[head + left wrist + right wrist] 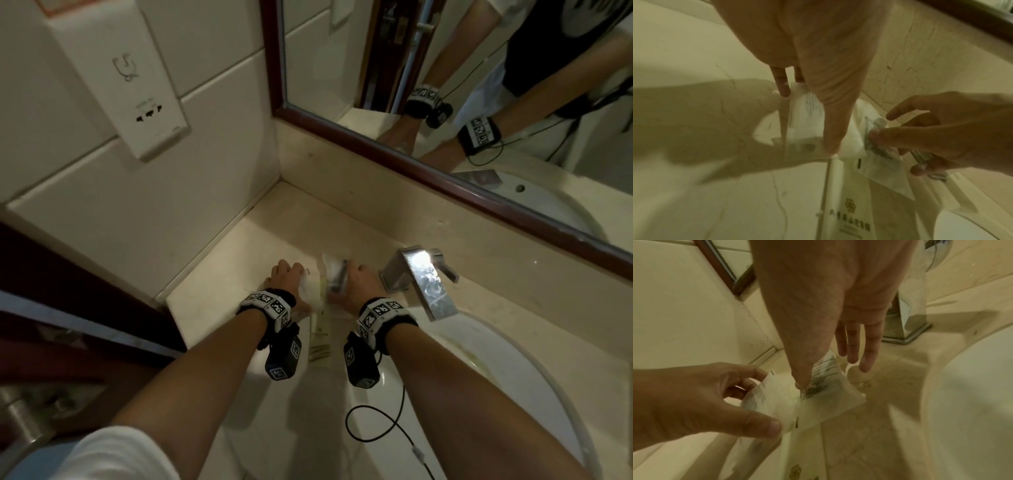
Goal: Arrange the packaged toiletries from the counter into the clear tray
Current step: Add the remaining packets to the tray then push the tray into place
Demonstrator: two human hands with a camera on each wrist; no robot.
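While the left hand (286,281) pinches a white packet (807,113) just above the counter (219,274), the right hand (359,279) beside it pinches a printed sachet (822,382). A long packet (320,337) lies flat between the wrists, by the basin (513,377).

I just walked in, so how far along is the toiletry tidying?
Done: nothing I can confirm; the clear tray is hard to make out. In hand: the left hand pinches one white packet, the right hand another packet. Left: a long sachet lies on the counter.
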